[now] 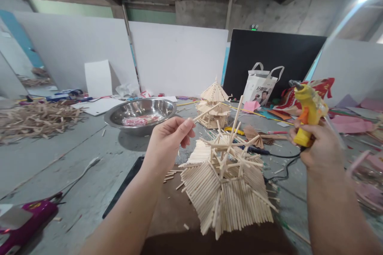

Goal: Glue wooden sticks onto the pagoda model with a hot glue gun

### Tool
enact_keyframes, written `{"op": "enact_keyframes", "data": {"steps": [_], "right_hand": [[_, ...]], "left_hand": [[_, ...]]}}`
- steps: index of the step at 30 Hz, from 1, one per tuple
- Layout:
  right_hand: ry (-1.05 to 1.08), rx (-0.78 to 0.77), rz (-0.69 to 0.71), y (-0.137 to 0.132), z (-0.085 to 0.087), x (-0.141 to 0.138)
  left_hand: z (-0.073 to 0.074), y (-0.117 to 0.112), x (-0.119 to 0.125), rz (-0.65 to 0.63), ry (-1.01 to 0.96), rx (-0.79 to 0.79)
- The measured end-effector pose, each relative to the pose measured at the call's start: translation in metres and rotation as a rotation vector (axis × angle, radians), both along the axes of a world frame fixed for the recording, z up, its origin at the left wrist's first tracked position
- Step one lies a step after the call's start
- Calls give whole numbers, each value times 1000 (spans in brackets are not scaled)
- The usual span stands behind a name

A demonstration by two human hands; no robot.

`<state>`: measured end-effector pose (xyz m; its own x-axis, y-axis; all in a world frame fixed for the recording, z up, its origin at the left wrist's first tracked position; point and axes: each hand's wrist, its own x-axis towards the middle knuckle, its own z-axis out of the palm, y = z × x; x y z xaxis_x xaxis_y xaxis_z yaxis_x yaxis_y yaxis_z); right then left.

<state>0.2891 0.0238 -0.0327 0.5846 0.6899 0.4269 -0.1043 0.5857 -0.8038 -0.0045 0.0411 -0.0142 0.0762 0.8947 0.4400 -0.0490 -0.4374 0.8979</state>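
Between thumb and fingers, my left hand [175,137] pinches a thin wooden stick [206,112], raised at the upper left of a stick-built pavilion model [229,183]. That model has a sloping roof of sticks laid side by side, with an open frame and one tall upright stick on top. Off to the right, my right hand [317,139] grips a yellow hot glue gun [308,107] by its handle, nozzle up and pointing left, apart from the model. A finished-looking small pavilion [214,105] with a pointed roof stands behind.
A steel basin [140,113] with packets inside sits behind my left hand. Sticks are heaped [38,121] at far left, and a purple tool [32,221] lies at lower left. A white bag [259,87], coloured paper and a black cable [287,167] are on the right.
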Motion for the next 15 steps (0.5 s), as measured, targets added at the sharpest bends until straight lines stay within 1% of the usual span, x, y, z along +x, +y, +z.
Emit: {"op": "enact_keyframes", "data": {"steps": [2,4,7,10,12,15], "right_hand": [[33,8,92,-6,4,-4],[58,14,151,-11,7,-8],[69,8,164,-16,9,-15],[84,-24,206,-17,7,-22],[69,-46,254,-16,5,-26],[-25,-68,273,-18,3,-30]], "left_hand": [[-1,-1,0,6,10,32],[-1,-2,1,26,63,99],[0,-6,3,34,220,282],[2,-10,5,-30,335,442],[3,-9,6,-43,356,474],[2,-5,5,6,329,419]]}}
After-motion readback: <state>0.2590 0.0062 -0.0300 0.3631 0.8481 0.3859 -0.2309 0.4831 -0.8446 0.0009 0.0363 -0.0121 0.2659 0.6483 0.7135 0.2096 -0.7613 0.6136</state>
